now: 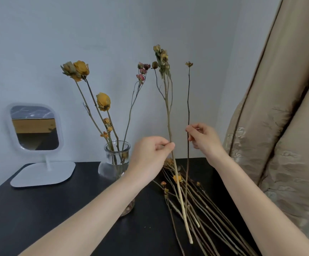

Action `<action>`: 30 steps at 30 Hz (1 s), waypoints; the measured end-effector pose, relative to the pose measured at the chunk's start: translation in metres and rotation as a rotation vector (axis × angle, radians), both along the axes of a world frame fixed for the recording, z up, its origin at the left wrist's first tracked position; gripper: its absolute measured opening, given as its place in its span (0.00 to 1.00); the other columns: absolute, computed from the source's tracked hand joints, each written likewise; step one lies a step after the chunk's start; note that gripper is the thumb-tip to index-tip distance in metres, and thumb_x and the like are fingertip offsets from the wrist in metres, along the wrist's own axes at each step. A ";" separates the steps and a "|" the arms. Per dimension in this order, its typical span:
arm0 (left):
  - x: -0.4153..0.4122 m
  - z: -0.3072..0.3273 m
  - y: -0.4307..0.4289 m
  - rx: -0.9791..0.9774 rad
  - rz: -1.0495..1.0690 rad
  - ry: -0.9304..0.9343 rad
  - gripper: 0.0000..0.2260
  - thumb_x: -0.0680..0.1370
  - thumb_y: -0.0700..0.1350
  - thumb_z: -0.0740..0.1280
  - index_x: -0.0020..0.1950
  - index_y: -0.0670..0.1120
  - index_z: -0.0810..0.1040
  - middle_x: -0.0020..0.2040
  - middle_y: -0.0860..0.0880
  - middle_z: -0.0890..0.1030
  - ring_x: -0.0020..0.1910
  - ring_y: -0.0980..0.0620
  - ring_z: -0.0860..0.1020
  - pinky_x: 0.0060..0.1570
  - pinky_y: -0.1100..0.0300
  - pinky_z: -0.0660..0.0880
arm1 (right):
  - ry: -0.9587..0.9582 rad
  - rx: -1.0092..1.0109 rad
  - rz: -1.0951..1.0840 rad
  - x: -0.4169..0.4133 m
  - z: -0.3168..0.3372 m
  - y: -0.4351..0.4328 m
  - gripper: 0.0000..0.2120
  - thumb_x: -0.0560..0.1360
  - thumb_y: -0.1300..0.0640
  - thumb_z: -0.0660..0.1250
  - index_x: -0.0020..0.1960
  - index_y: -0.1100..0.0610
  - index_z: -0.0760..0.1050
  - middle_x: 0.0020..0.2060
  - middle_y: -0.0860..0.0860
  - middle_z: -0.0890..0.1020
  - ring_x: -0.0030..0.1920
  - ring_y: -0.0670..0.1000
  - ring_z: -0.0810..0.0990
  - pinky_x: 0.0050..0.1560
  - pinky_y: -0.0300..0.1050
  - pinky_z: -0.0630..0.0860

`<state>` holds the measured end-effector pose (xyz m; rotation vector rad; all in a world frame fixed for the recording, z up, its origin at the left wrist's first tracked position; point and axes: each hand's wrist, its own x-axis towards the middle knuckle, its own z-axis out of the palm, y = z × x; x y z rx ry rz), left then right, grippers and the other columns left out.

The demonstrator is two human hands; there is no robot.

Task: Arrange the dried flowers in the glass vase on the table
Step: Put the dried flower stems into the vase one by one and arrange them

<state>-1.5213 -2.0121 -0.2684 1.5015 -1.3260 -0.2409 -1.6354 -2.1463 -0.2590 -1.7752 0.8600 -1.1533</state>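
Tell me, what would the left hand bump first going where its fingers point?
Probably the thin stem pinched by the right hand; the left hand, pinching the branched stem, points right toward it, though depth is unclear.

2 bare hands, the left hand (149, 154) and the right hand (204, 138); behind each, a bare forearm, uncovered as far as shows.

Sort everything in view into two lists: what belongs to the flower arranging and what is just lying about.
Belongs to the job: glass vase with flowers in it; branched flower stem pinched by the left hand; thin stem pinched by the right hand; pile of dried flowers on the table.

Just lying about: white mirror on its stand; beige curtain.
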 end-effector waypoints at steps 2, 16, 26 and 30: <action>0.011 0.010 0.012 -0.037 0.048 -0.038 0.06 0.76 0.50 0.66 0.42 0.53 0.81 0.36 0.61 0.78 0.36 0.70 0.75 0.33 0.80 0.68 | -0.022 -0.005 0.014 0.008 0.006 0.009 0.06 0.78 0.57 0.61 0.44 0.54 0.75 0.30 0.50 0.74 0.27 0.45 0.68 0.29 0.37 0.65; 0.105 0.105 0.049 -0.362 0.321 0.007 0.06 0.78 0.47 0.64 0.44 0.51 0.79 0.47 0.51 0.81 0.48 0.58 0.76 0.47 0.68 0.68 | -0.330 0.022 0.131 0.053 0.047 0.041 0.07 0.78 0.59 0.62 0.41 0.55 0.74 0.27 0.49 0.72 0.22 0.42 0.66 0.24 0.34 0.65; 0.125 0.091 0.036 -0.363 0.396 -0.032 0.06 0.78 0.46 0.63 0.47 0.48 0.80 0.47 0.47 0.80 0.47 0.53 0.76 0.43 0.71 0.67 | -0.365 0.012 0.163 0.065 0.038 0.040 0.06 0.77 0.60 0.63 0.41 0.56 0.75 0.26 0.49 0.71 0.21 0.41 0.66 0.23 0.33 0.64; 0.132 0.100 0.038 -0.458 0.407 0.050 0.05 0.78 0.46 0.64 0.47 0.48 0.79 0.47 0.52 0.81 0.46 0.61 0.77 0.47 0.75 0.69 | -0.351 0.005 0.153 0.065 0.035 0.036 0.06 0.77 0.59 0.63 0.42 0.56 0.75 0.26 0.49 0.71 0.22 0.41 0.66 0.23 0.33 0.64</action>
